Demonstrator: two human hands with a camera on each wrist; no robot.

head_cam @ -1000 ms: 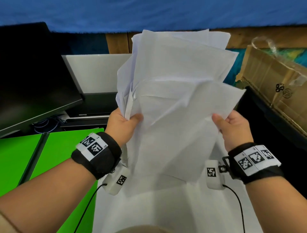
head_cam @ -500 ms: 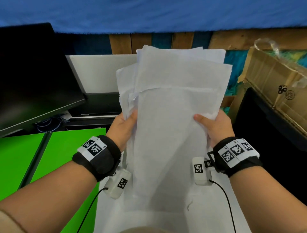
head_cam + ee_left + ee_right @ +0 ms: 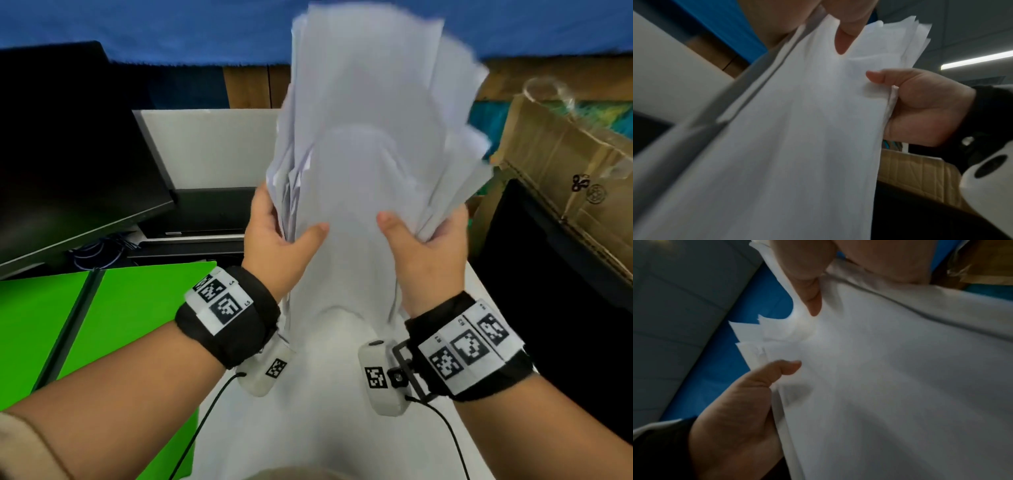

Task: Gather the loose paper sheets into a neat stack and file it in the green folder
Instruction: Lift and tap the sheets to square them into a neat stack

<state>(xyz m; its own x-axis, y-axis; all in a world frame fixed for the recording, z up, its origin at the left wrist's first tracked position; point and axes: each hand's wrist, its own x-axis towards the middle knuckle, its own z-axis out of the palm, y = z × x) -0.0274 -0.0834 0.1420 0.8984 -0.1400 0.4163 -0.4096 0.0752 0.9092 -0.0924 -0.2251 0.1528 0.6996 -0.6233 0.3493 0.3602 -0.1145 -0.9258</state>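
Paper sheets [image 3: 370,164] upright between green folder [image 3: 113,329] and cardboard box [image 3: 561,178].

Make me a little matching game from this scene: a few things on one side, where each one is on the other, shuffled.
Things:
1. paper sheets
2. green folder
3. cardboard box
4. dark screen

Places:
A. far right, beside the table
B. held up between both hands
C. upper left, at the back
D. lying open at lower left

Pairs: 1-B, 2-D, 3-A, 4-C
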